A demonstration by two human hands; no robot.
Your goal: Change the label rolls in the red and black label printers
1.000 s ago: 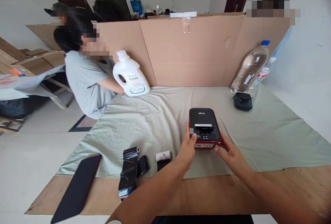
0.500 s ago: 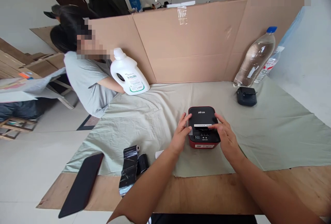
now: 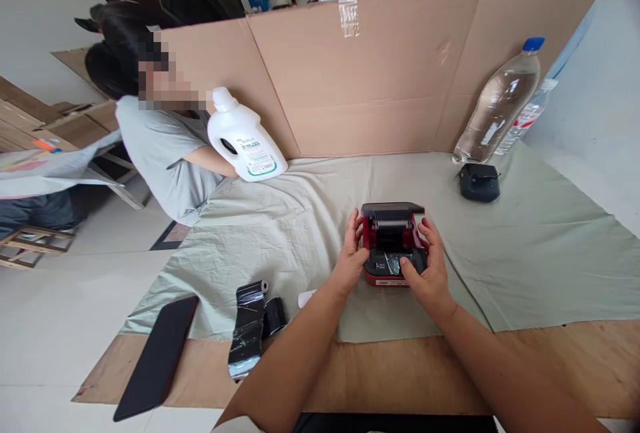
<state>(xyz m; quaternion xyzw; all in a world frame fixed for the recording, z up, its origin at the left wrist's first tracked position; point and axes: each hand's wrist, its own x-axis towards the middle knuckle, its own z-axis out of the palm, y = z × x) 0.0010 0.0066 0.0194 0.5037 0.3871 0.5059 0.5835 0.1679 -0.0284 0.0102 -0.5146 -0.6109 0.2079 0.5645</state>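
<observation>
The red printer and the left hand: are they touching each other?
Touching. The head view shows the left hand wrapped against the red printer's left side, no gap visible.

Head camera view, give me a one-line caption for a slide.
Both hands, left hand and right hand, grip a small red-and-black label printer, lid open, on a pale green cloth.

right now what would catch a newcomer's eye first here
The red and black printer mid-cloth, lid open, with the left hand and right hand gripping its sides. Behind it stands a cardboard screen, with a white jug at its left end and a clear bottle leaning at its right.
</observation>
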